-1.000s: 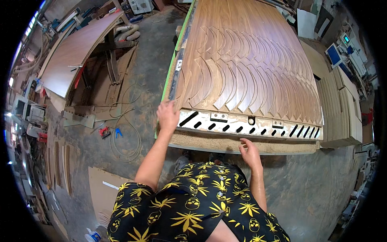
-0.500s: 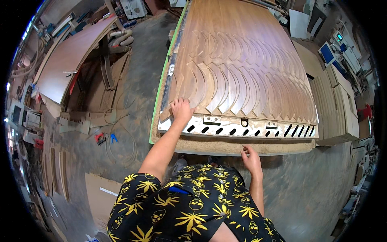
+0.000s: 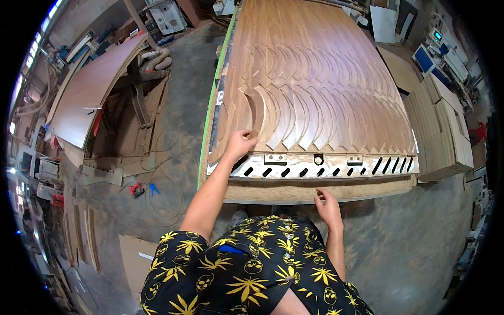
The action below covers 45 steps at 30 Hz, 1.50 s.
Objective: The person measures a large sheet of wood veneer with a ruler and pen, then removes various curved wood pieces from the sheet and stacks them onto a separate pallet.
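Observation:
My left hand point(image 3: 241, 144) pinches the near end of a curved wooden piece point(image 3: 259, 108) at the left end of the front row. That piece is tipped partly on edge, its darker inner side showing. Rows of similar crescent-shaped pieces point(image 3: 315, 113) lie close together across a large wood-grain panel point(image 3: 294, 21). Nothing is held in my right hand point(image 3: 328, 206), which hovers by the bench's front edge with its fingers loosely bent and apart.
A pale slotted metal strip point(image 3: 294, 163) runs along the bench front. To the right stands a stack of boards point(image 3: 440, 126); to the left, another panel-topped table point(image 3: 94, 84). A red tool point(image 3: 136, 190) and a blue clamp point(image 3: 153, 189) lie on the floor beside a hose.
My left hand has gone from resting with spread fingers on the pieces to pinching one, which has tilted up from lying flat. My right hand stays in place.

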Tool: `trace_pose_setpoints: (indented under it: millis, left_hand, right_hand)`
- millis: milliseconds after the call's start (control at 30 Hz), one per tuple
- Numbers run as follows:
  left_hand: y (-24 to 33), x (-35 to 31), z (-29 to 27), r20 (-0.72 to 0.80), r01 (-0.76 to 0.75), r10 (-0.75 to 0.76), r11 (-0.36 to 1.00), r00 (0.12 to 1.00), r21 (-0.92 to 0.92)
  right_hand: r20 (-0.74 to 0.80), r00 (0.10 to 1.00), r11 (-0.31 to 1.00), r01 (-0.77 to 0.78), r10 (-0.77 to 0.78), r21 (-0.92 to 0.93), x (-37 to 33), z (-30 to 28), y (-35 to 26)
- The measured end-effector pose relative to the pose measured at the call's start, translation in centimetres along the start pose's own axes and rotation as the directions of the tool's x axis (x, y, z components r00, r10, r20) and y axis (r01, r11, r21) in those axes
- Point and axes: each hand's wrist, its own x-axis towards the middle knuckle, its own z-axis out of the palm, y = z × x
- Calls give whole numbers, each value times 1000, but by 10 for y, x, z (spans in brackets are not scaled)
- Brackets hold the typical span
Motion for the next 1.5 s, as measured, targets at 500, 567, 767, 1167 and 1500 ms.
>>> trace_pose_setpoints:
  millis: [500,567,767,1167,1500]
  left_hand:
    - [-4,-39,-1,218,230,-95,607,971,-761]
    - [-5,-41,2,218,240,-110,580,970,-779]
    - [11,-55,-17,206,236,-117,581,971,-779]
    - [-28,-93,-107,-73,-9,44,908,996,419]
    - [-32,-90,-111,-88,54,-4,816,996,575]
  right_hand:
    - [45,996,997,83,-83,-2,19,7,-4]
    - [52,994,995,100,-100,7,21,8,-6]
    - [77,994,996,81,-79,-29,21,9,-12]
    - [85,989,992,122,-119,-34,22,14,-16]
    - [104,988,992,118,-114,-38,25,23,-21]
